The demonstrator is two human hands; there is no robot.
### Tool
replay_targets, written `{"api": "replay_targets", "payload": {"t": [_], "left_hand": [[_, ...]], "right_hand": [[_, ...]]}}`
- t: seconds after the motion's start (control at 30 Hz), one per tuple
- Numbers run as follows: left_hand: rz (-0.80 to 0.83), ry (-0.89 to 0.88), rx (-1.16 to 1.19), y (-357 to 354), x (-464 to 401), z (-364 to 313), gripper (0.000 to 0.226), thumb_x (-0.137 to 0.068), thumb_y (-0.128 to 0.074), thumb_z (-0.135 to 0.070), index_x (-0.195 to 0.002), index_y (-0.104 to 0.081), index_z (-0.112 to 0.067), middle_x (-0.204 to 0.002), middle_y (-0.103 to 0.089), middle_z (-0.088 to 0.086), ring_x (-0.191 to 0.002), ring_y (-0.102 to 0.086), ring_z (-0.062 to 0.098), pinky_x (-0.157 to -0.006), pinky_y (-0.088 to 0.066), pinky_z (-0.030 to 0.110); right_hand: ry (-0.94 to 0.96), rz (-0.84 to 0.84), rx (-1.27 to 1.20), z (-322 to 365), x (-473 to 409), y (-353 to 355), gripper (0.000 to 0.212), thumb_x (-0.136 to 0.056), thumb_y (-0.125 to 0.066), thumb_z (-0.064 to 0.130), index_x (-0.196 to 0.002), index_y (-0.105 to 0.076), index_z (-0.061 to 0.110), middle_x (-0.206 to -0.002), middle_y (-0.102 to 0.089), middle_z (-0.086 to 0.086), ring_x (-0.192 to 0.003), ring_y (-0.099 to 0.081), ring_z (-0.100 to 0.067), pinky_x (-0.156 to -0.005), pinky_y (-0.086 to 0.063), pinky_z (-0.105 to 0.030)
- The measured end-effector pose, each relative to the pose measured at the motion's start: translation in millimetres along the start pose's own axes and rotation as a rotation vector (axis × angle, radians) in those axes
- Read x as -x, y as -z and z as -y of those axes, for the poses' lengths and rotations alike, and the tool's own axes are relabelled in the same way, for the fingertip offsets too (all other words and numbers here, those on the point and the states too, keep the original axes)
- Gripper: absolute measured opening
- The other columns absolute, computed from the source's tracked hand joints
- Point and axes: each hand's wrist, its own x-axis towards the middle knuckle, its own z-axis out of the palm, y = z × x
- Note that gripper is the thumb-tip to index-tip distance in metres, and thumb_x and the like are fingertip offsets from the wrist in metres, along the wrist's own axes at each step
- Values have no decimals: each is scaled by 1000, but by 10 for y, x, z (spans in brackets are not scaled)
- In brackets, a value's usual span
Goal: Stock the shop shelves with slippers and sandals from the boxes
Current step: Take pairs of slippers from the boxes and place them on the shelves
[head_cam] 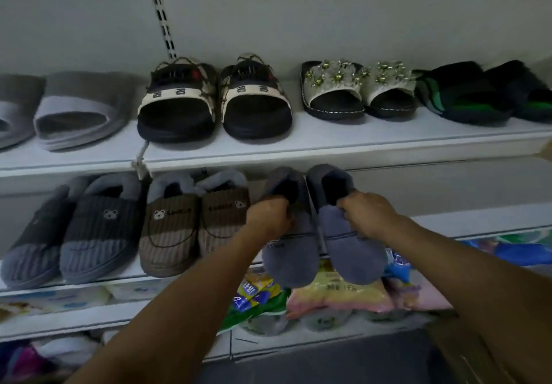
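Observation:
I hold a pair of grey-blue fleece slippers side by side in front of the middle shelf [478,219]. My left hand [268,216] grips the left slipper [291,252] at its opening. My right hand [369,211] grips the right slipper [354,249] the same way. Both toes hang down over the shelf's front edge, heels pointing to the back. To the left on this shelf stand a brown bear-logo pair [191,222] and a dark grey bear-logo pair [74,231].
The upper shelf [298,147] carries grey slides [74,108], black-and-cream sandals [215,99], flower-trimmed sandals [358,90] and black-green sandals [484,93]. Below, colourful packets [334,294] fill a lower shelf. A cardboard box [466,350] sits at the bottom right. The middle shelf's right part is bare.

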Motion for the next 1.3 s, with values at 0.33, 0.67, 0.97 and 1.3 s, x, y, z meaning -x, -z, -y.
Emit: {"api": "replay_targets", "payload": {"t": [0.33,0.67,0.97,1.3], "left_hand": [[59,196,-63,-189,-655,72,37,-94,-51,-34,-123,-59,-12,-128,-57,12,-115,-56,30,-88,-45,31],[55,218,-169,-206,-675,65,36,-94,-49,-39,-119,-59,-16,-126,-57,12,-115,-55,30,-91,-48,39],[-259,134,2,94,159,-93,22,-91,-51,-36,-102,-63,-21,-108,-64,5,-98,-62,31,-75,-50,36],[-321,273,53,307,2003,698,24,-91,-50,-42,-107,-61,-29,-102,-68,-1,-98,-64,24,-76,-51,34]], "right_hand": [[67,111,-89,-166,-792,-143,40,-98,-41,14,-136,-42,4,-138,-46,-17,-121,-51,-31,-94,-41,-33],[145,76,-6,-187,-885,-164,41,-99,-41,26,-138,-41,15,-141,-40,-13,-128,-43,-31,-96,-39,-37],[216,-213,-139,36,-348,74,42,-91,-49,26,-131,-44,15,-134,-46,-7,-123,-44,-28,-94,-38,-37],[377,-344,-234,1325,616,297,25,-90,-50,35,-112,-49,25,-118,-55,1,-113,-52,-23,-84,-41,-35]]}}
